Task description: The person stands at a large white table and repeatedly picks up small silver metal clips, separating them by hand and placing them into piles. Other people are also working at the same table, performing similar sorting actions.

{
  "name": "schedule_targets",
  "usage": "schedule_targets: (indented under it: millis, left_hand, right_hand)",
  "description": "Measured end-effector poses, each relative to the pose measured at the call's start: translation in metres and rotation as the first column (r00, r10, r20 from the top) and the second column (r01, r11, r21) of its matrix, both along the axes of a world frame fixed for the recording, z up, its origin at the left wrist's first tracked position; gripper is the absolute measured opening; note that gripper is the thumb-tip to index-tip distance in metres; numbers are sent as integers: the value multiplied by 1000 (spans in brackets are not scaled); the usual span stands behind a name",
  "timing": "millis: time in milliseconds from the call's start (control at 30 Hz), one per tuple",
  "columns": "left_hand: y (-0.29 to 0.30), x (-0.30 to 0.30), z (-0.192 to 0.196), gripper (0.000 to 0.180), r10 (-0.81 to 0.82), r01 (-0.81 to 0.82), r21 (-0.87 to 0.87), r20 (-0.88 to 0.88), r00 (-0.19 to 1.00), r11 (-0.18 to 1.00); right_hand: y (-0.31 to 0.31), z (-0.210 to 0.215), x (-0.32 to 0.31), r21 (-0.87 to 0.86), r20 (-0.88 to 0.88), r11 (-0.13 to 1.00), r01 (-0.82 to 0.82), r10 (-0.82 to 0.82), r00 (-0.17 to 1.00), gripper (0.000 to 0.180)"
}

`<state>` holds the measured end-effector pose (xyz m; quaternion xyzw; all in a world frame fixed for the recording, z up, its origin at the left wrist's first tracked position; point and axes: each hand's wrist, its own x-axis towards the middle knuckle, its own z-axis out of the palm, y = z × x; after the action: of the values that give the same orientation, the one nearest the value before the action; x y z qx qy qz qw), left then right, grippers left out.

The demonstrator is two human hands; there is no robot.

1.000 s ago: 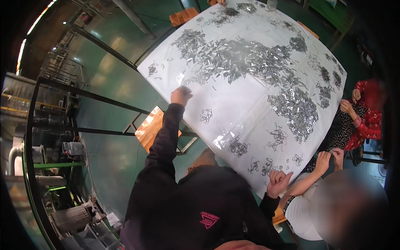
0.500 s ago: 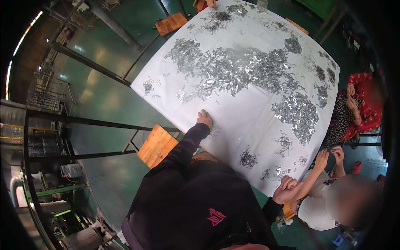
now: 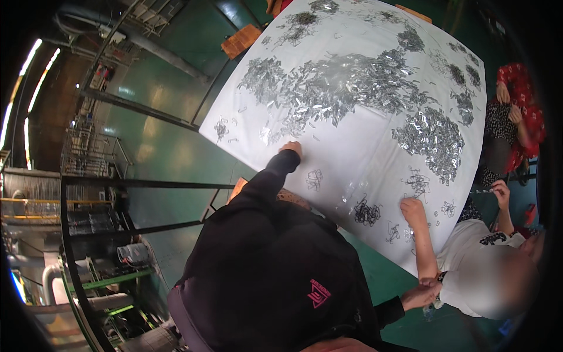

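Observation:
My left hand (image 3: 292,148) rests on the white table cover, close to the near edge of a wide heap of small shiny metal pieces (image 3: 328,88). Its fingertips are mostly hidden, so what they touch does not show. Nearer to me lie a few bent wire pieces (image 3: 314,180) and a darker tangle of bent wires (image 3: 367,212). Beyond the table's near right edge, my right hand (image 3: 419,297) is held low with its fingers closed, overlapping in view a co-worker's arm near the elbow. Anything inside those fingers is too small to make out.
A co-worker in a white shirt (image 3: 460,246) stands at the right, one hand (image 3: 413,210) over the small wire piles. Farther back sits a person in red (image 3: 522,108). Wooden stools (image 3: 241,41) flank the table (image 3: 346,152). Metal frames (image 3: 141,183) and machinery stand left.
My left hand has moved away from me toward the heap, its fingers now less visible. My right hand is lower relative to the table. The co-worker in white has reached one hand over the table.

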<state>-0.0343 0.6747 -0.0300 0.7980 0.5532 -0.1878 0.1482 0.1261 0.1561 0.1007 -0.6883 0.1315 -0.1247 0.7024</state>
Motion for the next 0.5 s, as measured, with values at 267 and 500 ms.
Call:
schedule_targets:
  millis: [267, 500]
  left_hand:
    - [126, -66, -5, 42, -244, 250, 63, -87, 966, 966]
    - [185, -37, -9, 41, -514, 334, -599, -155, 844, 728]
  right_hand:
    - [53, -35, -37, 230, -65, 920, 317, -310, 948, 45]
    - [242, -57, -64, -69, -216, 994, -80, 63, 974, 48]
